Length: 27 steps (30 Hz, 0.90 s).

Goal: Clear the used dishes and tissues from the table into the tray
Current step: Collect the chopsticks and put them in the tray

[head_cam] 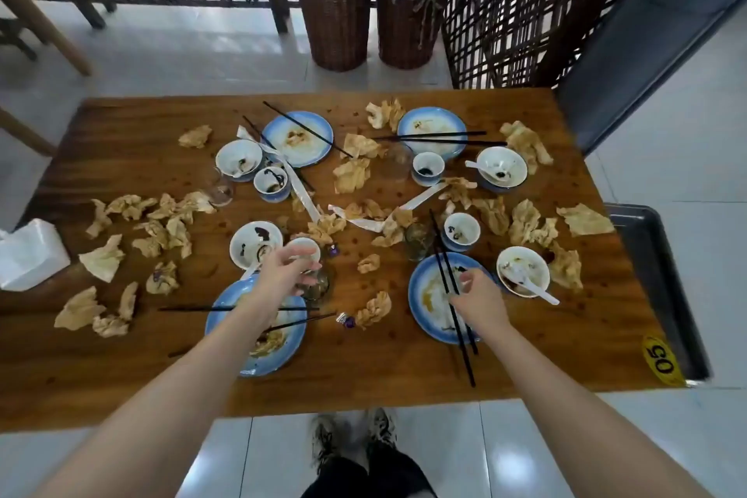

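1. Bare forearms reach from the near edge over a littered wooden table [404, 368], with shoes on the tiled floor below.
2. Right hand [479, 305] curls at a pair of black chopsticks [466, 360] lying across a blue-rimmed plate [428, 295]. Whether the fingers have closed on them cannot be told.
3. Left hand [287, 271] hovers, fingers spread and loose, over a small white cup [305, 247] and a glass [319, 285], gripping nothing.
4. Dark tray [667, 275] sits off the table's right end, well apart from both hands.
5. Likely best: pinch both sticks together, lift them clear of the plate, then carry them right.
6. Crumpled tissues [374, 309] are scattered everywhere, and a bowl with a white spoon [523, 271] stands between plate and tray. Dragging anything would probably snag, so lifting looks safer.
7. Two wicker baskets [335, 20] stand beyond the far edge.
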Motion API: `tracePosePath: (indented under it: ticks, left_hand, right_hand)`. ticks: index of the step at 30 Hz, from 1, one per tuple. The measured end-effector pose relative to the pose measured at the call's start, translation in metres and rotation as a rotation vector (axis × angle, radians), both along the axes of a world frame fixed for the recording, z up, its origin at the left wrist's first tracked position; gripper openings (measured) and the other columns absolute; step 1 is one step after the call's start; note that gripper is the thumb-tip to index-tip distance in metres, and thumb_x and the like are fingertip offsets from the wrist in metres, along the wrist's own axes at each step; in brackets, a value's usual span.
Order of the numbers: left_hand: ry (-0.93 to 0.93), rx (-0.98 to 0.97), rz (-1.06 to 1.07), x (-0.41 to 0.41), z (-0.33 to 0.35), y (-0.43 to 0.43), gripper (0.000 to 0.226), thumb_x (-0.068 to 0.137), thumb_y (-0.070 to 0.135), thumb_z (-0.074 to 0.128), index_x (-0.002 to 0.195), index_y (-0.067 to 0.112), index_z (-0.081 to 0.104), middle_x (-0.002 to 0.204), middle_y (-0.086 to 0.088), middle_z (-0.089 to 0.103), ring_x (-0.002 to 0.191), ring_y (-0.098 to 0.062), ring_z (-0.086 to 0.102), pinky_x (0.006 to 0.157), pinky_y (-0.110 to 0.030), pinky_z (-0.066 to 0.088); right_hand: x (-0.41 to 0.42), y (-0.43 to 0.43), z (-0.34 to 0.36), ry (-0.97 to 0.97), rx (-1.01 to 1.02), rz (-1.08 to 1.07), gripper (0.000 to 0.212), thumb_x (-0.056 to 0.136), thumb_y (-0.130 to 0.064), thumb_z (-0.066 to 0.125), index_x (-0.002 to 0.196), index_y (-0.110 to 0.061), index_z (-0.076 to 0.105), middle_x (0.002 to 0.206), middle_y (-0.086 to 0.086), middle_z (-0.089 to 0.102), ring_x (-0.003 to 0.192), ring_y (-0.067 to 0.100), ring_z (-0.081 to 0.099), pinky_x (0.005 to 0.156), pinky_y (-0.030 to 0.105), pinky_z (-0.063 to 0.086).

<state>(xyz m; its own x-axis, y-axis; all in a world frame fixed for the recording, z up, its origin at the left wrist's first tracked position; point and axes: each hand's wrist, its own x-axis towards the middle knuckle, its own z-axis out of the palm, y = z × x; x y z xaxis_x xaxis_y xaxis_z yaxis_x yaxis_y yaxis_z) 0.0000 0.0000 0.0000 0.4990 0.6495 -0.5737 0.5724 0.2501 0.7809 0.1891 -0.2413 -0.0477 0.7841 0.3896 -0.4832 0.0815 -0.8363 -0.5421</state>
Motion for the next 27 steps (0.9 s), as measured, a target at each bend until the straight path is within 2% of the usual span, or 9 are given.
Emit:
tracePosePath:
  ticks: [3,8,12,14,16,20,24,27]
  left_hand:
    - [0.001,-0.008,0.021,0.003,-0.003,0.002,0.018,0.092,0.014,0.056,0.107,0.021,0.064,0.091,0.000,0.071,0.075,-0.015,0.067,0.061,-0.025,0.045]
    - [-0.017,-0.032,0.062,0.005,-0.005,0.003,0.017,0.093,0.016,0.056,0.105,0.024,0.064,0.092,0.002,0.072,0.073,-0.012,0.069,0.063,-0.024,0.047]
    - [-0.022,-0.045,0.082,0.004,-0.005,0.006,0.020,0.091,0.017,0.059,0.108,0.023,0.065,0.096,0.000,0.072,0.083,-0.018,0.069,0.066,-0.026,0.046]
    - [-0.030,-0.058,0.106,0.002,-0.002,0.008,0.021,0.091,0.016,0.058,0.109,0.023,0.065,0.097,-0.001,0.072,0.087,-0.020,0.069,0.068,-0.027,0.047]
    - [-0.047,-0.057,0.125,0.000,0.003,0.010,0.020,0.092,0.015,0.056,0.108,0.022,0.065,0.096,-0.002,0.073,0.088,-0.021,0.069,0.068,-0.028,0.047]
    - [-0.073,-0.044,0.126,-0.010,0.015,0.014,0.019,0.093,0.015,0.053,0.107,0.021,0.065,0.093,-0.002,0.073,0.080,-0.018,0.068,0.063,-0.027,0.047]
    - [-0.066,-0.031,0.168,-0.028,0.021,0.022,0.016,0.095,0.018,0.054,0.105,0.023,0.065,0.093,0.000,0.072,0.080,-0.018,0.068,0.065,-0.028,0.049]
    - [-0.048,-0.025,0.214,-0.045,0.019,0.028,0.015,0.095,0.018,0.054,0.101,0.023,0.067,0.094,-0.002,0.072,0.075,-0.017,0.067,0.065,-0.029,0.050]
  right_hand:
    - [-0.002,0.007,-0.010,0.029,-0.029,-0.024,0.046,0.086,-0.017,0.067,0.126,-0.010,0.047,0.121,0.006,0.058,0.111,0.025,0.056,0.080,0.032,0.044]
    - [-0.003,0.015,-0.023,0.006,-0.029,-0.016,0.027,0.087,-0.007,0.061,0.112,-0.009,0.053,0.107,0.008,0.063,0.101,0.026,0.060,0.079,0.036,0.050]
    - [-0.004,0.017,-0.020,-0.028,0.027,-0.052,0.015,0.093,-0.007,0.053,0.108,-0.009,0.053,0.096,0.006,0.063,0.084,0.022,0.060,0.062,0.028,0.042]
    - [-0.003,0.017,-0.013,-0.061,0.072,-0.053,0.012,0.095,-0.011,0.050,0.107,-0.011,0.052,0.082,-0.002,0.058,0.068,0.013,0.056,0.051,0.025,0.037]
    - [0.000,0.017,-0.003,-0.108,0.110,-0.058,0.007,0.097,-0.016,0.049,0.104,-0.014,0.049,0.076,-0.008,0.053,0.061,0.009,0.053,0.046,0.025,0.033]
    - [0.008,0.024,0.021,-0.203,0.217,-0.090,0.011,0.097,-0.022,0.050,0.105,-0.015,0.050,0.084,-0.007,0.054,0.069,0.010,0.053,0.051,0.023,0.034]
    - [0.009,0.043,0.042,-0.211,0.301,-0.083,0.017,0.097,-0.030,0.050,0.098,-0.013,0.054,0.081,-0.001,0.058,0.071,0.016,0.056,0.053,0.026,0.035]
    - [0.002,0.062,0.051,-0.207,0.355,-0.042,0.019,0.096,-0.029,0.052,0.090,-0.012,0.055,0.074,-0.003,0.055,0.067,0.012,0.053,0.052,0.023,0.034]
